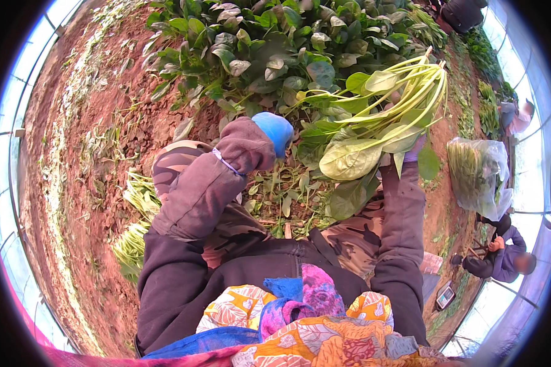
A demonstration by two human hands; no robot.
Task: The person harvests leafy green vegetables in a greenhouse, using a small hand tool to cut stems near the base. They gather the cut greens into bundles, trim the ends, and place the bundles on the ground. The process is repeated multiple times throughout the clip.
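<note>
My right hand [412,147], largely hidden behind leaves, is shut around a bunch of spinach [397,121]. The pale stems point up and away, and broad leaves hang over the wrist. My left hand [273,133], in a blue glove, is bent downward at the near edge of the standing spinach plants [275,55]. Its fingers are turned out of sight, so what it touches is hidden. Between my knees, loose leaves and cut stems [287,192] lie on the reddish soil.
Spinach bunches [140,197] lie on the soil by my left leg. To the right stand a clear plastic bag of greens [476,172] and a device with a screen [445,296]. A seated person [509,254] and other people are along the right side. Plastic greenhouse walls curve around.
</note>
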